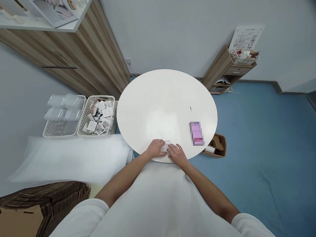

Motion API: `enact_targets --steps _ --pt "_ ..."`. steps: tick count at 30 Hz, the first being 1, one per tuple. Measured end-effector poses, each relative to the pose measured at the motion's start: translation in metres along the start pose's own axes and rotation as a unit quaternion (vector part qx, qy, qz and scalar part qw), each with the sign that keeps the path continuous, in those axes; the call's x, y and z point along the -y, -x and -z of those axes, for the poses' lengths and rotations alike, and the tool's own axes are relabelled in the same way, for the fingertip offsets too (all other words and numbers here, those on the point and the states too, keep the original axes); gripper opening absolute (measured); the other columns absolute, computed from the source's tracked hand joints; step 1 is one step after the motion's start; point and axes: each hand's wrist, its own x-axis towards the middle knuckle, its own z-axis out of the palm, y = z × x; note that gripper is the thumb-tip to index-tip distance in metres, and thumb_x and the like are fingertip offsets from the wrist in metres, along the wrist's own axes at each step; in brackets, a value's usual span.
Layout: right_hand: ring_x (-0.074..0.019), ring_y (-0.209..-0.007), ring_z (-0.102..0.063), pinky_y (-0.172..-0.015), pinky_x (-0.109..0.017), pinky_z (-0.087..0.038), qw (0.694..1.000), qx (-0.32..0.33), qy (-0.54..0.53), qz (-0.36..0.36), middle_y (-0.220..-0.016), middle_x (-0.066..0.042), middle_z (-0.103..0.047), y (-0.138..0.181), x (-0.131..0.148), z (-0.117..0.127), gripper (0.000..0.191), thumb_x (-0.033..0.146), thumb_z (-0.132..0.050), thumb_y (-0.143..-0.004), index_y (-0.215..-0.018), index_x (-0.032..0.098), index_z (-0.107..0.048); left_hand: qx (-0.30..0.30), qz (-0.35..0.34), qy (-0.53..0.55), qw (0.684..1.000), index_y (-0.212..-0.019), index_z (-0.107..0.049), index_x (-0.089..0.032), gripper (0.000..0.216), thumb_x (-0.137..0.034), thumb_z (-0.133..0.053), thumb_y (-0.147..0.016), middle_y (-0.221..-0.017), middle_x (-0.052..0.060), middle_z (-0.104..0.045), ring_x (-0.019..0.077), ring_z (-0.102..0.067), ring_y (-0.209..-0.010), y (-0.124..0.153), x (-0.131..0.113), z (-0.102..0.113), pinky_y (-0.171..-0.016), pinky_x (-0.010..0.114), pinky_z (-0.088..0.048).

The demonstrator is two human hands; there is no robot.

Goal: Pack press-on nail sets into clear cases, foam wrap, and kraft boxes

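A small, pale, see-through packet [166, 146] with faint printing lies at the near edge of the white round table [158, 89]. My left hand [156, 148] grips its left side, fingers curled at the top and thumb lower down. On the other side, my right hand [177, 154] has its bent fingertips pressed on the packet's right part. Both hands rest low on the tabletop, close to my body. The fingers cover part of the packet, and its contents are too small to make out.
A blurred purple phone-shaped item [197, 133] lies on the table to the right. Left stand a white basket of printed cards [97, 115], another holding clear plastic boxes [64, 112], and white sheets [74, 158] over stacked cardboard [49, 204]. An open carton [218, 144] sits on the floor.
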Motion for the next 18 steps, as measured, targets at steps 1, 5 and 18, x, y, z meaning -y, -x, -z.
enact_targets --steps 1,5,18 --pt "-0.0226 -0.117 -0.04 -0.097 -0.043 -0.021 1.0 -0.02 0.01 -0.012 -0.127 -0.007 -0.047 0.005 0.002 -0.003 0.032 0.016 -0.047 -0.08 -0.111 0.026 -0.049 0.004 0.006 0.003 1.0 -0.091 -0.052 -0.02 0.036 -0.045 -0.057 -0.066 -0.089 0.006 -0.059 0.0223 -0.055 -0.084 0.001 -0.001 0.001 -0.075 0.034 -0.04" --pt "-0.0194 -0.113 -0.044 -0.094 -0.038 -0.019 0.998 -0.049 0.026 0.02 -0.122 -0.003 -0.053 0.016 0.007 -0.009 0.035 0.014 -0.039 -0.085 -0.115 0.031 -0.047 0.005 0.024 0.016 1.0 -0.095 -0.053 -0.019 0.044 -0.05 -0.058 -0.064 -0.094 0.006 -0.06 0.0228 -0.055 -0.087 0.001 -0.003 0.003 -0.076 0.034 -0.04" --pt "-0.0166 -0.08 -0.052 -0.085 -0.035 -0.031 0.999 -0.014 0.008 0.05 -0.088 -0.005 -0.061 -0.029 -0.024 0.013 0.02 0.011 -0.041 -0.081 -0.092 0.021 -0.055 -0.068 -0.002 -0.067 0.995 -0.122 -0.038 -0.02 0.079 -0.059 -0.061 -0.057 -0.131 0.013 -0.037 0.0316 -0.029 -0.121 0.01 -0.009 0.024 -0.098 0.047 -0.017"
